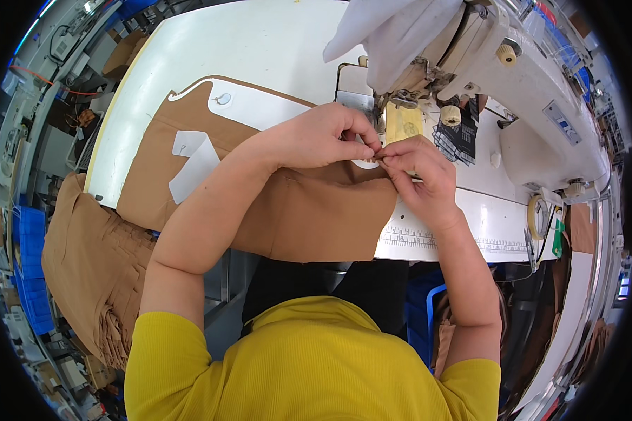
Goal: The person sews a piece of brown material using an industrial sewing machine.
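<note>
Yellow shirt (pixel 309 365) up close; the left hand (pixel 319 137) and right hand (pixel 428 172) pinch tight on the brown fabric (pixel 316 217), draped across the surface (pixel 260 35); seemingly edge-aligning, so next calls for a steady grip.

Unable to make out detail of brown cloth (pixel 316 221) between pinching fingers (pixel 360 149), stretch of white template (pixel 253 105) behind left hand (pixel 312 137), or sewing machine (pixel 523 88) parts beneath white fabric (pixel 397 42), itself cut off by top edge.
</note>
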Available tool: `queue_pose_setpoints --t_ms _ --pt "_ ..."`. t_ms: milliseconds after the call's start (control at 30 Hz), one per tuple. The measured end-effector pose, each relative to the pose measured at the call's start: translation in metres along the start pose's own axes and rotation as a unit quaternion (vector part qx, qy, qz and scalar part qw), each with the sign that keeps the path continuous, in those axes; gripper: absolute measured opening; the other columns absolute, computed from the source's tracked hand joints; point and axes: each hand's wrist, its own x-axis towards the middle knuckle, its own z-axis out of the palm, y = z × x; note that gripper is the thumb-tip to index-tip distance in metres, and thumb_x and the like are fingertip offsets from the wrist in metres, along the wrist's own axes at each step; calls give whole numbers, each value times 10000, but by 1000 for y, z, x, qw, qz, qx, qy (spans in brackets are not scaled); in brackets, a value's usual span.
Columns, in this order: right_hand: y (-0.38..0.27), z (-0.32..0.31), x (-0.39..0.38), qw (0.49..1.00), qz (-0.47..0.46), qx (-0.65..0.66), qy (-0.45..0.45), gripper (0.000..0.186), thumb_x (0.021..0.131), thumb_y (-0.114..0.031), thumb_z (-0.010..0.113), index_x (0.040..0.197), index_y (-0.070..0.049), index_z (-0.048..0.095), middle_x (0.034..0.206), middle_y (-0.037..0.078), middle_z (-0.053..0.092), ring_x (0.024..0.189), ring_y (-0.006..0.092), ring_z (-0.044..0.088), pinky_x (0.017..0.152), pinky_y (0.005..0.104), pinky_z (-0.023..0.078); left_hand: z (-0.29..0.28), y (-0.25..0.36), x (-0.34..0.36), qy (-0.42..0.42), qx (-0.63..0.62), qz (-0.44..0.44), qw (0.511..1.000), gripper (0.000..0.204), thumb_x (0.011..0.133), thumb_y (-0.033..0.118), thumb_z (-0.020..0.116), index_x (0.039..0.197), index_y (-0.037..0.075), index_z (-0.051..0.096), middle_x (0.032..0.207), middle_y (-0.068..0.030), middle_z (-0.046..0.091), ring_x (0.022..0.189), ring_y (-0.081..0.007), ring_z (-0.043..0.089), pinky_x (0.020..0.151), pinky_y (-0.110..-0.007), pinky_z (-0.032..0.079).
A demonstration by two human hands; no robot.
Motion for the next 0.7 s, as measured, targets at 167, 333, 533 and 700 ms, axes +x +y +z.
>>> queue_pose_setpoints --t_ms 167,333,533,700 --pt "1 0 1 999 -28 -20 4 202 695 92 728 789 -32 599 898 87 705 769 235 637 605 295 510 -2 4 0 -17 4 -19 1000 156 870 91 702 991 -8 694 1041 -45 631 950 -121 567 835 -261 465" --pt "0 0 1 1000 -28 -8 9 200 695 96 725 784 -30 598 906 87 704 765 231 640 612 294 516 0 2 -1 13 -20 -7 1000 157 833 111 730 940 -4 712 991 -50 651 898 -131 583 804 -266 469" --pt "-3 1 1 998 50 32 28 170 736 91 717 785 -24 602 901 100 685 767 224 651 643 288 535 4 4 -1 31 -42 0 999 138 808 124 735 880 8 725 937 -37 663 829 -119 583 765 -259 462" --pt "-2 0 0 991 99 87 19 143 766 77 713 801 -17 612 881 107 678 761 202 660 654 278 533 6 -1 0 39 -61 21 997 126 807 126 727 865 14 723 947 -21 662 779 -98 555 728 -245 450"
